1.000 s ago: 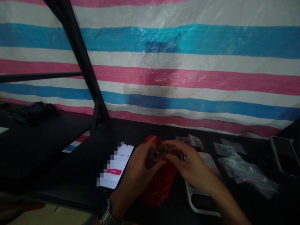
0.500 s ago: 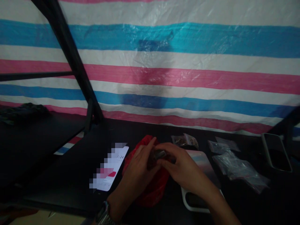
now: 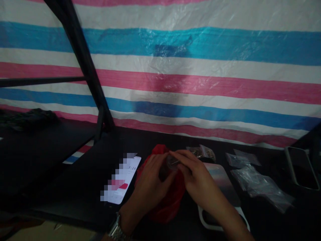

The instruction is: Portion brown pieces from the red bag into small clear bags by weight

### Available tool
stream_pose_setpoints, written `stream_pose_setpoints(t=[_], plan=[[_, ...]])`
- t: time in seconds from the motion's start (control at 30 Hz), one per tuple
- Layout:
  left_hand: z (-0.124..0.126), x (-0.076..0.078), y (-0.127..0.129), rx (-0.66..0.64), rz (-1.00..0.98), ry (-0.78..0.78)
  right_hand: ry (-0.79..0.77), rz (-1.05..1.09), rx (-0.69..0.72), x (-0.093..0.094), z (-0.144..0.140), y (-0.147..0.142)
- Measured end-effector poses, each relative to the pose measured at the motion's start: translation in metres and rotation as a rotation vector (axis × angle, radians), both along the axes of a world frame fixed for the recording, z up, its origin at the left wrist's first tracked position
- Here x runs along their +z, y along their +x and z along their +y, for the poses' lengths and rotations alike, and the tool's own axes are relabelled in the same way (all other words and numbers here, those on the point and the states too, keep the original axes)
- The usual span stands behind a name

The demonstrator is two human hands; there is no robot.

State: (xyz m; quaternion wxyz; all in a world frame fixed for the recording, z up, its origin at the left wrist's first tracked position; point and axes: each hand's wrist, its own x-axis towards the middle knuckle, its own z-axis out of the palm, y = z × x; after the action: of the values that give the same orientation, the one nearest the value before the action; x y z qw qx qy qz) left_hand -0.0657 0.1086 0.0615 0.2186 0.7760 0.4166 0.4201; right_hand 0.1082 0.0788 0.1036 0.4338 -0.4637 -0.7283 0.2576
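Observation:
My left hand (image 3: pixel 151 182) curls over a red plastic bag (image 3: pixel 169 212), its thumb and fingers round a small clear plastic bag (image 3: pixel 171 161). My right hand (image 3: pixel 194 172) meets it from the right, its fingertips pinched together at the clear bag's opening. A thin pale glint shows at those fingertips, too small and dim to name. Under my right forearm lies a flat scale (image 3: pixel 218 177) with a silver plate and a white body, partly covered by the arm. My fingers hide most of what is between the hands.
A lit phone (image 3: pixel 125 180) lies left of the red bag. Filled small bags (image 3: pixel 202 152) sit behind the scale, and several clear zip bags (image 3: pixel 258 182) lie to the right. Another phone (image 3: pixel 302 167) is at far right. A black frame post (image 3: pixel 86 63) rises on the left.
My right fingers have drawn closer together over the clear bag, and the shiny piece between the hands shows less. The whole view has shifted slightly.

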Motion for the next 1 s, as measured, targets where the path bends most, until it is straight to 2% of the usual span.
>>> stream_pose_setpoints(t=[0.13, 0.43, 0.6, 0.73, 0.87, 1.0], plan=[[-0.002, 0.000, 0.001, -0.033, 0.014, 0.014, 0.059, -0.115, -0.054, 0.005, -0.004, -0.001], [0.002, -0.007, 0.007, 0.035, 0.018, 0.015, 0.112, -0.089, -0.119, 0.015, -0.006, -0.007], [0.003, -0.005, 0.012, -0.007, 0.010, 0.028, 0.088, -0.085, -0.222, 0.018, -0.005, -0.006], [0.001, -0.004, 0.017, -0.022, -0.027, 0.011, 0.003, 0.010, -0.267, 0.017, -0.003, -0.003], [-0.004, -0.003, 0.017, 0.026, -0.106, -0.024, -0.068, 0.222, -0.237, 0.014, -0.002, 0.001], [-0.011, 0.000, 0.011, 0.082, -0.152, -0.037, -0.088, 0.305, -0.205, 0.016, -0.003, 0.005]])
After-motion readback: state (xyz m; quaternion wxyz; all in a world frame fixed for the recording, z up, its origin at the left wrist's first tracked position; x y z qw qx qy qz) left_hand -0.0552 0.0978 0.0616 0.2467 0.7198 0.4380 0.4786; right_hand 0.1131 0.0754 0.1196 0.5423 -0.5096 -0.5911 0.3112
